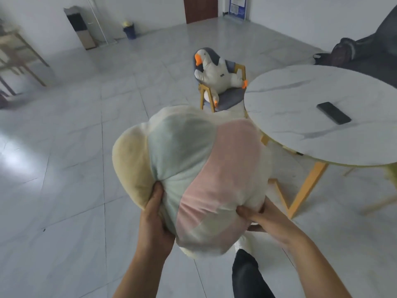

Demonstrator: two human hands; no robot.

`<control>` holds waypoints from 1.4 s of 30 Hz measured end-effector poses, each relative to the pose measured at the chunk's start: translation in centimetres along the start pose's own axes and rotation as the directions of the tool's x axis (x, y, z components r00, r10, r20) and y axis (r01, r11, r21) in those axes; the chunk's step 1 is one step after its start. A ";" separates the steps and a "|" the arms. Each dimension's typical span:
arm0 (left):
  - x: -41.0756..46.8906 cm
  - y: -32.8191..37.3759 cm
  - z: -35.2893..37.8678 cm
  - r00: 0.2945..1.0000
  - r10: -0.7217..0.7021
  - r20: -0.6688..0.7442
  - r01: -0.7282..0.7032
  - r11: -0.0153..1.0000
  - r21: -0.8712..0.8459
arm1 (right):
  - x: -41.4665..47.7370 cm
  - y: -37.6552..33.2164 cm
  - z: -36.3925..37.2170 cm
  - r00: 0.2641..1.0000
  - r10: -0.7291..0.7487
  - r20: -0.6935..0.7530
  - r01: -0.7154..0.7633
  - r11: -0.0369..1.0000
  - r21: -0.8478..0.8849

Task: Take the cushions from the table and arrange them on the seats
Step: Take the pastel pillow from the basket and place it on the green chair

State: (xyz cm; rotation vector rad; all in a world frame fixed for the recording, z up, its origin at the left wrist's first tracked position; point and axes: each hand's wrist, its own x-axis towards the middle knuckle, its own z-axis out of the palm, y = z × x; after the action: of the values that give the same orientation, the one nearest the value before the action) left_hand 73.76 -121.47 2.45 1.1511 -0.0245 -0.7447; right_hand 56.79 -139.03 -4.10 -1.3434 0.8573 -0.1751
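Observation:
I hold a big pastel cushion (193, 168), with cream, pale green and pink lobes, in the air in front of me. My left hand (155, 218) grips its near left edge and my right hand (261, 218) grips its near right edge. Beyond it stands a wooden chair (207, 97) with a grey seat, and a white-and-grey goose cushion (217, 72) with an orange beak sits on that seat. The round white marble table (300, 100) stands to the right.
A black phone (333, 112) lies on the table. The table's yellow wooden legs (305, 188) spread over the tiled floor. A dark bin (129, 30) and a brown door (199, 8) are at the far wall. Wooden furniture (19, 54) stands at the far left.

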 end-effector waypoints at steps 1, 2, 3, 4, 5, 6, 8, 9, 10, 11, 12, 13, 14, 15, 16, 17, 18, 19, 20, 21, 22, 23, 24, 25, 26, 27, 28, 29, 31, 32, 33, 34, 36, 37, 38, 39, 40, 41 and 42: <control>2.6 0.1 1.1 0.999 0.044 -0.026 -0.042 0.998 0.050 | 3.1 -0.7 -1.0 1.000 -0.007 0.004 0.007 1.000 0.016; 5.2 0.2 2.0 0.994 0.103 -0.045 -0.096 0.987 0.125 | 6.1 -1.4 -2.2 1.000 -0.012 -0.018 0.012 1.000 0.012; 7.4 0.2 2.5 0.985 0.162 -0.050 -0.148 0.966 0.212 | 8.6 -2.2 -3.1 0.999 -0.020 -0.040 0.020 1.000 -0.014; 9.3 0.4 3.0 0.979 0.203 -0.014 -0.189 0.932 0.309 | 10.9 -2.9 -4.0 0.998 -0.032 -0.051 0.029 0.998 -0.053; 11.1 0.7 3.5 0.972 0.229 0.048 -0.229 0.896 0.380 | 13.4 -3.4 -5.0 0.998 -0.039 -0.045 0.035 0.995 -0.099; 12.6 1.1 4.0 0.968 0.236 0.086 -0.250 0.876 0.413 | 15.6 -4.0 -5.8 0.999 -0.042 -0.028 0.038 0.990 -0.136; 15.7 1.4 4.3 0.974 0.211 0.081 -0.226 0.875 0.428 | 19.9 -4.9 -7.3 1.000 -0.029 -0.004 0.027 0.978 -0.206; 17.0 1.3 4.3 0.980 0.192 0.062 -0.200 0.895 0.399 | 22.0 -5.2 -7.8 1.000 -0.026 0.014 0.029 0.972 -0.234; 18.2 0.8 3.9 0.986 0.165 0.020 -0.161 0.920 0.356 | 24.0 -5.3 -8.2 1.000 -0.020 0.024 0.026 0.965 -0.262; 19.5 0.2 3.4 0.990 0.135 -0.050 -0.114 0.945 0.305 | 25.9 -5.2 -8.4 1.000 -0.018 0.021 0.023 0.956 -0.294; 20.7 -0.6 2.8 0.986 0.107 -0.128 -0.066 0.954 0.292 | 27.8 -4.7 -8.5 1.000 -0.017 0.001 0.016 0.944 -0.330; 21.9 -1.6 2.3 0.978 0.092 -0.188 -0.030 0.951 0.308 | 29.5 -4.3 -8.5 1.000 -0.018 -0.019 0.010 0.933 -0.360; 23.2 -2.8 1.7 0.973 0.078 -0.218 0.000 0.942 0.336 | 31.2 -3.8 -8.4 0.999 -0.017 -0.044 -0.001 0.923 -0.384; 24.5 -4.2 1.2 0.969 0.052 -0.242 0.040 0.933 0.357 | 32.7 -3.3 -8.3 0.997 -0.020 -0.072 -0.011 0.913 -0.408; 25.8 -5.8 0.7 0.961 0.013 -0.277 0.092 0.927 0.363 | 34.4 -2.8 -8.1 0.994 -0.035 -0.100 -0.012 0.902 -0.432; 27.0 -7.5 0.1 0.947 -0.032 -0.320 0.149 0.925 0.350 | 36.2 -2.2 -7.8 0.991 -0.049 -0.123 -0.014 0.886 -0.463; 28.3 -9.3 -0.6 0.926 -0.074 -0.370 0.206 0.921 0.330 | 38.1 -1.7 -7.4 0.988 -0.060 -0.142 -0.018 0.870 -0.493; 29.5 -11.2 -1.5 0.900 -0.119 -0.418 0.263 0.915 0.307 | 39.9 -1.1 -6.9 0.985 -0.076 -0.155 -0.016 0.854 -0.520; 30.6 -13.0 -2.4 0.873 -0.167 -0.459 0.321 0.904 0.282 | 42.0 -0.3 -6.3 0.983 -0.088 -0.161 -0.014 0.837 -0.547; 31.6 -14.9 -3.3 0.844 -0.209 -0.495 0.372 0.892 0.257 | 43.9 0.4 -5.5 0.982 -0.107 -0.156 -0.001 0.822 -0.570; 32.5 -16.9 -4.3 0.814 -0.249 -0.524 0.417 0.880 0.229 | 46.0 1.4 -4.6 0.982 -0.127 -0.142 0.019 0.806 -0.592; 33.3 -18.8 -5.1 0.787 -0.288 -0.546 0.454 0.870 0.195 | 47.8 2.4 -3.5 0.981 -0.153 -0.120 0.049 0.791 -0.610; 34.1 -20.7 -5.9 0.761 -0.323 -0.563 0.487 0.858 0.165 | 49.7 3.6 -2.2 0.979 -0.181 -0.090 0.086 0.776 -0.625; 34.9 -22.5 -6.5 0.733 -0.348 -0.584 0.517 0.844 0.146 | 51.5 4.8 -0.9 0.978 -0.204 -0.033 0.136 0.757 -0.639; 35.7 -23.8 -7.1 0.704 -0.360 -0.612 0.547 0.825 0.144 | 53.2 6.2 0.5 0.978 -0.205 0.047 0.185 0.736 -0.651; 36.5 -24.9 -7.7 0.680 -0.356 -0.641 0.575 0.801 0.166 | 54.7 7.7 1.8 0.973 -0.184 0.137 0.228 0.708 -0.668; 37.3 -25.6 -8.3 0.670 -0.335 -0.663 0.601 0.768 0.219 | 55.7 9.1 3.0 0.967 -0.132 0.216 0.247 0.673 -0.697; 38.0 -25.9 -8.8 0.684 -0.294 -0.668 0.611 0.731 0.303 | 56.3 10.5 4.1 0.961 -0.034 0.275 0.230 0.650 -0.724; 39.5 -25.6 -9.3 0.754 -0.180 -0.632 0.569 0.658 0.493 | 56.9 13.0 5.8 0.911 0.139 0.387 0.221 0.627 -0.747; 40.2 -25.1 -9.4 0.791 -0.119 -0.600 0.529 0.626 0.573 | 57.0 14.1 6.6 0.893 0.156 0.422 0.249 0.611 -0.751; 41.2 -24.5 -9.3 0.820 -0.061 -0.569 0.487 0.598 0.637 | 57.0 14.6 7.4 0.889 0.146 0.434 0.274 0.590 -0.760; 42.2 -23.8 -9.3 0.837 -0.004 -0.547 0.451 0.571 0.685 | 57.2 15.0 8.1 0.897 0.125 0.424 0.278 0.587 -0.760; 44.7 -22.3 -9.7 0.848 0.084 -0.524 0.404 0.537 0.740 | 57.7 15.2 9.0 0.930 0.078 0.359 0.220 0.664 -0.715; 46.1 -21.6 -10.1 0.843 0.113 -0.526 0.395 0.533 0.748 | 57.9 15.2 9.0 0.949 0.060 0.310 0.175 0.718 -0.673; 47.5 -21.0 -10.8 0.834 0.127 -0.538 0.397 0.540 0.743 | 58.1 15.4 8.6 0.964 0.045 0.260 0.136 0.758 -0.638; 49.0 -20.4 -11.6 0.824 0.118 -0.554 0.407 0.558 0.723 | 58.0 15.6 8.1 0.976 0.041 0.212 0.103 0.775 -0.623; 50.4 -19.9 -12.1 0.820 0.086 -0.566 0.422 0.577 0.699 | 57.9 15.7 7.7 0.987 0.037 0.154 0.068 0.777 -0.626; 51.6 -19.3 -12.5 0.824 0.033 -0.565 0.442 0.586 0.679 | 57.5 15.9 7.5 0.997 0.027 0.067 0.021 0.778 -0.629; 52.5 -18.8 -12.5 0.836 -0.030 -0.548 0.464 0.572 0.677 | 57.2 16.0 7.7 0.999 0.018 -0.042 -0.040 0.790 -0.612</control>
State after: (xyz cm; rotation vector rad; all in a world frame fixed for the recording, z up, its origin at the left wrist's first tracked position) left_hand 108.85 -143.63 -36.84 2.2471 0.2750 -0.6864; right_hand 95.60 -161.61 -43.75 -1.9406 1.0102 0.1253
